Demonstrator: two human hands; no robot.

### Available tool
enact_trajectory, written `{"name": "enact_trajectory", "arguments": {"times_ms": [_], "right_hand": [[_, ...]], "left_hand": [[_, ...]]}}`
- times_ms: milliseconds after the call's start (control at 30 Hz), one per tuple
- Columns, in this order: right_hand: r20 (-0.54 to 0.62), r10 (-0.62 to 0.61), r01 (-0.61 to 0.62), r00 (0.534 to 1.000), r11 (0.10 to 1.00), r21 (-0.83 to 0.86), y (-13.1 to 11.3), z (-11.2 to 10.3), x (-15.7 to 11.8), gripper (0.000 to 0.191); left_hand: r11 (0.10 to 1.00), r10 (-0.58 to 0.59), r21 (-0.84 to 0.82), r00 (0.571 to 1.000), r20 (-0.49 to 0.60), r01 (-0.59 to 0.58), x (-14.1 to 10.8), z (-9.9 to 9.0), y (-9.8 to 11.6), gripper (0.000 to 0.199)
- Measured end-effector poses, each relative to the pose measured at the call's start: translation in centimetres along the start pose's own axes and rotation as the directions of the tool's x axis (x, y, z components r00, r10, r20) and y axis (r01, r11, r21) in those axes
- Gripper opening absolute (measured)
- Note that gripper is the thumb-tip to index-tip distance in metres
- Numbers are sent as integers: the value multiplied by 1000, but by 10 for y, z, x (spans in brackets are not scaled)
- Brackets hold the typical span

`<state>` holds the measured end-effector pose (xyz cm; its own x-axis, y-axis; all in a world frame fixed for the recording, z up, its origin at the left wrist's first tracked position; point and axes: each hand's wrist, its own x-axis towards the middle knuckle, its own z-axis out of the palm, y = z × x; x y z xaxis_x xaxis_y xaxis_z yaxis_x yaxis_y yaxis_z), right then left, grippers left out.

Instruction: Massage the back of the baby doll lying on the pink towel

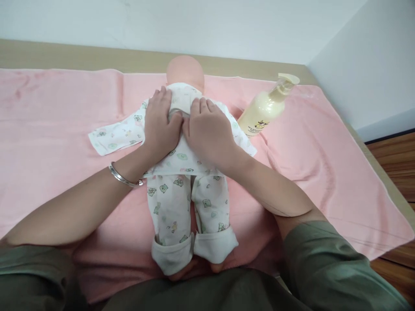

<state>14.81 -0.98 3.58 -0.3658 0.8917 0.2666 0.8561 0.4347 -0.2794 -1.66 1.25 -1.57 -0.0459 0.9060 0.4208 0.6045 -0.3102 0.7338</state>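
Observation:
A baby doll [185, 71] lies lengthwise in front of me, its bald head at the far end and no face showing. It wears a white printed top [181, 157] and matching trousers [171, 207] with turned-up cuffs. My left hand [162, 123] rests flat on the left of the doll's upper body, fingers stretched toward the head. On the other side my right hand [209, 129] lies palm down on the top, its fingers extended. The two thumbs nearly meet in the middle. Both hands press on cloth and hold nothing. The doll's feet are mostly hidden by the cuffs.
A pale yellow pump bottle [262, 108] leans over to the right of the doll, beside its sleeve. Beneath everything is a pink blanket [48, 129] with some creases, spread on a wooden table [81, 52]. A white wall [194, 26] rises behind the table.

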Motion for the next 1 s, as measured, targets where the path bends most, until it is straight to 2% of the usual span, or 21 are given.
{"name": "enact_trajectory", "arguments": {"times_ms": [100,300,400,500,600,700,733,800,867,933,1000], "right_hand": [[16,-13,13,1000,1000,7,-3,-7,-1,56],[41,55,-58,998,995,78,16,-11,28,47],[51,62,-65,997,996,62,20,-3,31,53],[67,36,-39,997,998,46,15,0,23,62],[127,31,-31,991,1000,-2,0,-14,9,64],[244,13,-5,970,999,-33,-15,-41,-1,65],[249,1,8,968,999,-34,-19,-48,-2,66],[188,-21,27,982,999,-29,-21,-53,-2,67],[95,-29,32,995,999,-33,-19,-45,2,67],[94,-15,19,995,999,-39,-15,-30,6,65],[129,-4,9,992,999,-33,-10,-17,10,62]], "left_hand": [[1000,-12,-5,999,-37,11,-2,1,4,44],[1000,15,10,996,-85,-15,-7,3,17,51],[1000,8,11,997,-71,-7,-7,3,17,57],[1000,-13,-19,997,-72,12,-7,2,13,57],[995,-47,-86,997,-66,41,-5,4,6,62],[991,-52,-129,997,-62,44,-1,8,-4,81],[990,-50,-138,997,-60,42,0,9,-6,86],[987,-53,-155,997,-57,44,1,10,-9,89],[987,-59,-156,996,-65,49,1,10,-9,90],[989,-55,-140,995,-80,43,0,7,-8,85],[990,-47,-134,996,-82,36,-1,5,-6,71]]}}
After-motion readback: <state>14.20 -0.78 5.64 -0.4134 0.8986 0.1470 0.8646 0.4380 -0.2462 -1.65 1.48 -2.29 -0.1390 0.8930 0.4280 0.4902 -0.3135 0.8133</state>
